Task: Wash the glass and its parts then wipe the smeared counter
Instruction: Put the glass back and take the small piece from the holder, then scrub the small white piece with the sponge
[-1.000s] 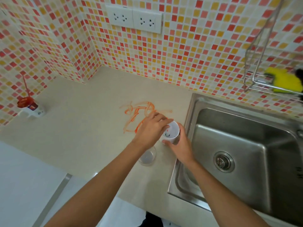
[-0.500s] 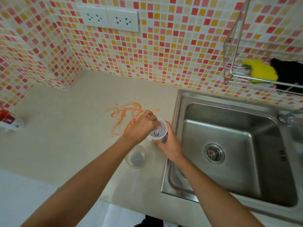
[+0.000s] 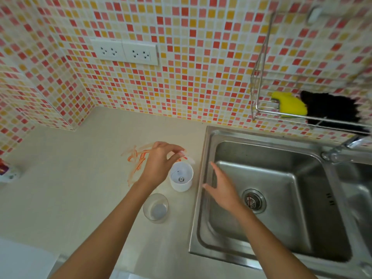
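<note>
A small white cup-shaped part (image 3: 181,187) stands upright on the beige counter (image 3: 70,188), just left of the sink. A clear glass (image 3: 156,208) stands in front of it, close to my left forearm. An orange smear (image 3: 136,158) streaks the counter behind both. My left hand (image 3: 161,164) hovers just above the white part's rim with thumb and fingertips pinched; whether they hold anything small is unclear. My right hand (image 3: 221,188) is over the sink's left rim, fingers spread, holding nothing.
The steel sink (image 3: 281,178) with its drain fills the right side, and a faucet (image 3: 342,154) sits at its back right. A wire rack (image 3: 259,77) on the tiled wall holds a yellow sponge (image 3: 289,104) and a black cloth (image 3: 332,109). A red-and-white object (image 3: 6,172) sits far left.
My left hand has come up out of the white part. My right hand has let go of the part and moved right, over the sink rim.
</note>
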Available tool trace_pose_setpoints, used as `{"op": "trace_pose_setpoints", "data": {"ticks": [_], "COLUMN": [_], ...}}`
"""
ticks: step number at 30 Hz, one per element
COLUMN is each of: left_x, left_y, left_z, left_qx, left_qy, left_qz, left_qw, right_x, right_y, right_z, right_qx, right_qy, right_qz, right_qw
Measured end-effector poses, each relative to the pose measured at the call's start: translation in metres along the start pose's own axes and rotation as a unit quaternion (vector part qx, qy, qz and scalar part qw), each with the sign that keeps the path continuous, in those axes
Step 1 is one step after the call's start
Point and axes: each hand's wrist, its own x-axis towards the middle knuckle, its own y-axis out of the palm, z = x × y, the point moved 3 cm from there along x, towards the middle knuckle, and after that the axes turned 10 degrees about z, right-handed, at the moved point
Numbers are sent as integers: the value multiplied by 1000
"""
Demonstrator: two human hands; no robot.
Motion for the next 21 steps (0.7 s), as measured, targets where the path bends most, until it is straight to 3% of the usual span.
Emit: {"op": "trace_pose_setpoints", "data": {"ticks": [5, 12, 16, 21], "left_x": [13, 47, 60, 65], "left_y": [28, 75, 92, 109], "left_z": [-39, -112, -135, -143], "left_qx": [-81, -142, -167, -208], "left_qy": [0, -50, -76, -115], "left_qz": [30, 29, 28, 35], "left_qw": [996, 988, 983, 971], "right_x": [-31, -63, -31, 17], "right_y": [-98, -221, -271, -287], "right_z": [11, 45, 37, 33], "right_qx": [-9, 15, -31, -142], "right_qy": [-56, -156, -107, 5], "right_qz": [-194, -396, -380, -254], "right_qw": [979, 905, 918, 957]}}
